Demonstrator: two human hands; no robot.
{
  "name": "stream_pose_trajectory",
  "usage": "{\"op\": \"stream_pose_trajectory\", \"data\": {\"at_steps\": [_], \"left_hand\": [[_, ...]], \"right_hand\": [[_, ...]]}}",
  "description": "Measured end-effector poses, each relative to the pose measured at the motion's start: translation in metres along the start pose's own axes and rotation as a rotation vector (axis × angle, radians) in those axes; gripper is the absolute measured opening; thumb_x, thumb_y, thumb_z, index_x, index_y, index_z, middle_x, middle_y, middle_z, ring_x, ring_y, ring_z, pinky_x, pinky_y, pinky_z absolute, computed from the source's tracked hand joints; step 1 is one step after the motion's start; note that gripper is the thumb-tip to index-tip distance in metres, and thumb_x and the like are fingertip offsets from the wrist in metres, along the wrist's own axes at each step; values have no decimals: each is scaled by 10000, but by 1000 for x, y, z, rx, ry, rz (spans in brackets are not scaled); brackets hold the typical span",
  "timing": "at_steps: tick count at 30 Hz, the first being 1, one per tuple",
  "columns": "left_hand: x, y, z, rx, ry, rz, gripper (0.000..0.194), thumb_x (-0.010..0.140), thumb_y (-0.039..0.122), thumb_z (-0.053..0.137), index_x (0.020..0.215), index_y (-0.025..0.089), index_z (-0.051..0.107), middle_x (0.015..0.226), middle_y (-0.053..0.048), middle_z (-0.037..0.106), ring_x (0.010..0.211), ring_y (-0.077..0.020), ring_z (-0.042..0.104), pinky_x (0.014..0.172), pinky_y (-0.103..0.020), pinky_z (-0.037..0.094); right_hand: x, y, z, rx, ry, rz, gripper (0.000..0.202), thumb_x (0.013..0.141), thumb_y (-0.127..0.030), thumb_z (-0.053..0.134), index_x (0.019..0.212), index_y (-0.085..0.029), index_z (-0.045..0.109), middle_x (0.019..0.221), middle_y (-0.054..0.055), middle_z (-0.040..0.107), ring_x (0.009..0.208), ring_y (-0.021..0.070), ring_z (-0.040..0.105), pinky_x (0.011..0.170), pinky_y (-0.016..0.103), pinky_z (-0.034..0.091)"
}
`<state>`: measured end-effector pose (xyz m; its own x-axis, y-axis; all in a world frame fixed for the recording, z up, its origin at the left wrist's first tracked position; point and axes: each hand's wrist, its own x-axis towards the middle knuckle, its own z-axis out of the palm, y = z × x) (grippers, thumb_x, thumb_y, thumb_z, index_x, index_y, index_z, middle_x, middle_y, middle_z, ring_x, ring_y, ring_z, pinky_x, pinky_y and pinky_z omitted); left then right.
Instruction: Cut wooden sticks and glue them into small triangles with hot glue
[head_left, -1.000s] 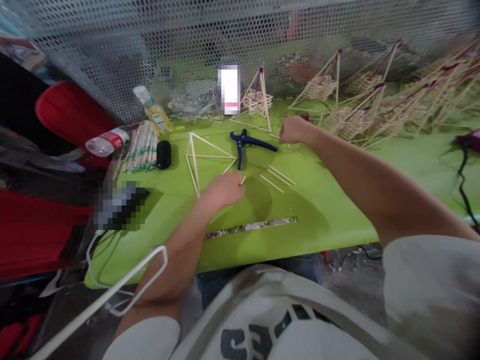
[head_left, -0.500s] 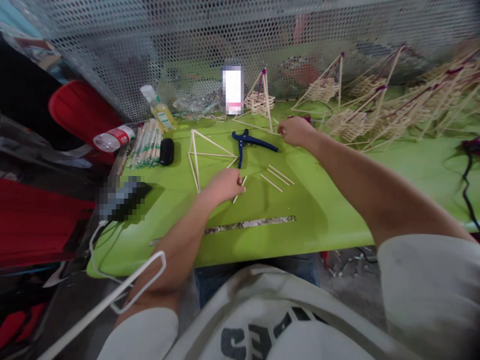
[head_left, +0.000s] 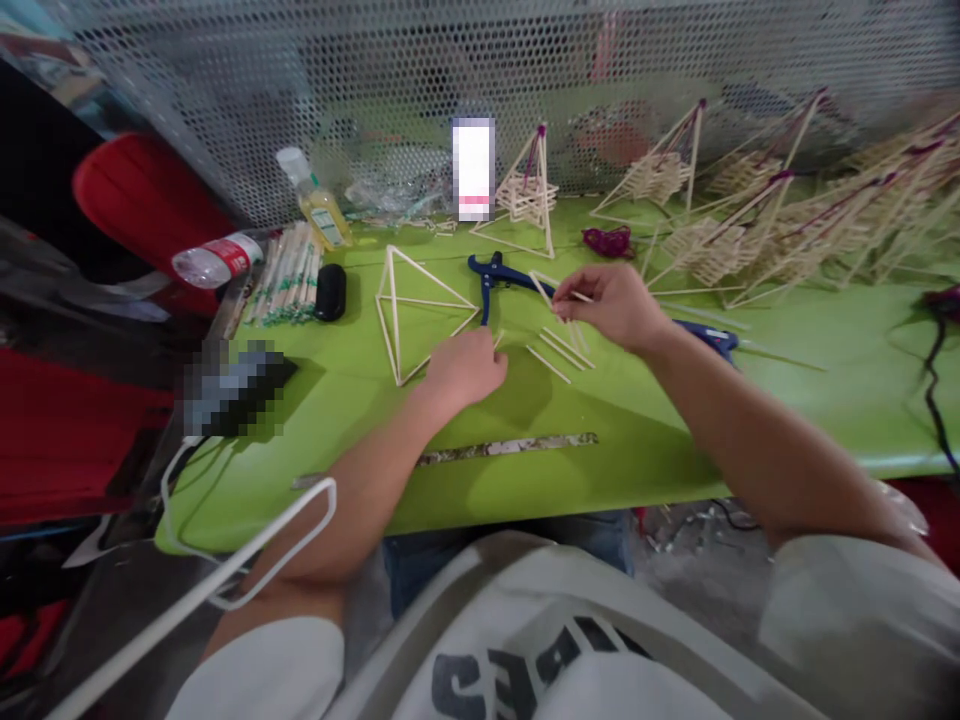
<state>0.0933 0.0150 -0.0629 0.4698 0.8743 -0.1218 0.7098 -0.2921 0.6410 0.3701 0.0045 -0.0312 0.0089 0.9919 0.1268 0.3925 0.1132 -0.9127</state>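
Note:
My right hand (head_left: 604, 305) pinches thin wooden sticks (head_left: 543, 288) over the handle of the blue cutter (head_left: 489, 282). Closed around a short stick (head_left: 499, 340), of which only the tip shows, my left hand (head_left: 469, 367) is low over the green table (head_left: 495, 490). Several short sticks (head_left: 568, 347) lie between and below my hands. A stick pyramid frame (head_left: 394, 305) stands to the left of my left hand. Partly behind my right wrist lies a blue glue gun (head_left: 709, 338).
Finished stick pyramids (head_left: 705, 245) crowd the back right, near purple yarn (head_left: 607, 241). At the left are bundled sticks (head_left: 285, 280), a black case (head_left: 331, 292) and bottles (head_left: 322, 215). A patterned strip (head_left: 510, 446) lies near the front edge. A phone (head_left: 474, 170) stands at the back.
My right hand has come back from beside the pyramids towards my left hand, now with sticks showing in its fingers. My left hand has shifted slightly right. The glue gun has come into view.

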Motion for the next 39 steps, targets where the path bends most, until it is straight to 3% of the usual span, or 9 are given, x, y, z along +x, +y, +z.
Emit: {"op": "stream_pose_trajectory", "data": {"at_steps": [2,5,8,11,15,20,28,33,39], "left_hand": [[1,6,-1,-147,79,12,132,1013,259,640,900,223,582,782,-57,608,605,-195,544,629,-349,429],[-1,14,6,-543,229,-7,66,1045,193,546,1089,235,572,831,-18,591,672,-175,519,656,-321,400],[-8,23,20,-819,268,76,164,1089,208,472,1232,253,538,861,3,570,735,-173,542,723,-323,463],[-16,30,34,-895,322,197,83,1111,230,464,1136,243,542,1033,-36,580,935,-178,590,888,-343,528],[-18,32,43,-806,345,200,131,1157,322,455,1181,243,557,1153,-70,622,1065,-206,614,1027,-394,539],[-19,32,42,-780,270,183,171,1135,248,467,1176,221,630,1297,-113,721,1231,-236,693,1168,-451,548],[-27,37,41,-910,275,413,340,1147,299,569,1486,272,555,1453,-136,758,1470,-276,685,1182,-493,614],[-27,38,39,-933,321,364,455,1108,373,685,1530,275,547,1312,-120,821,1415,-293,730,1211,-529,604],[-17,32,41,-994,341,155,436,1010,298,803,1412,238,645,1117,-96,854,1095,-275,844,983,-482,711]], "right_hand": [[-12,-6,31,118,-38,-36,154,805,-278,919,903,-224,814,877,37,814,815,211,751,842,409,646],[-22,-13,66,219,41,-64,155,805,-275,910,890,-239,785,882,33,811,811,212,748,804,407,655],[-30,-15,83,186,161,-111,78,861,-254,850,895,-243,780,905,46,815,809,213,744,761,401,657],[-39,-11,90,119,204,-195,24,922,-241,783,941,-248,796,949,48,827,843,212,764,779,403,678],[-50,-4,96,19,165,-267,92,970,-208,704,1003,-245,781,977,56,837,853,209,780,774,393,677],[-59,2,88,-67,109,-293,195,954,-159,688,809,-258,602,828,32,758,782,201,731,709,361,609],[-68,2,82,-79,99,-307,328,1001,-259,649,729,-265,466,660,-9,608,607,154,566,565,316,477],[-68,0,83,-91,137,-281,325,999,-252,660,744,-256,459,673,-13,612,604,135,525,579,300,439],[-63,-4,81,-149,49,-179,317,1000,-164,636,805,-261,406,745,-2,636,673,150,573,637,305,444]]}}
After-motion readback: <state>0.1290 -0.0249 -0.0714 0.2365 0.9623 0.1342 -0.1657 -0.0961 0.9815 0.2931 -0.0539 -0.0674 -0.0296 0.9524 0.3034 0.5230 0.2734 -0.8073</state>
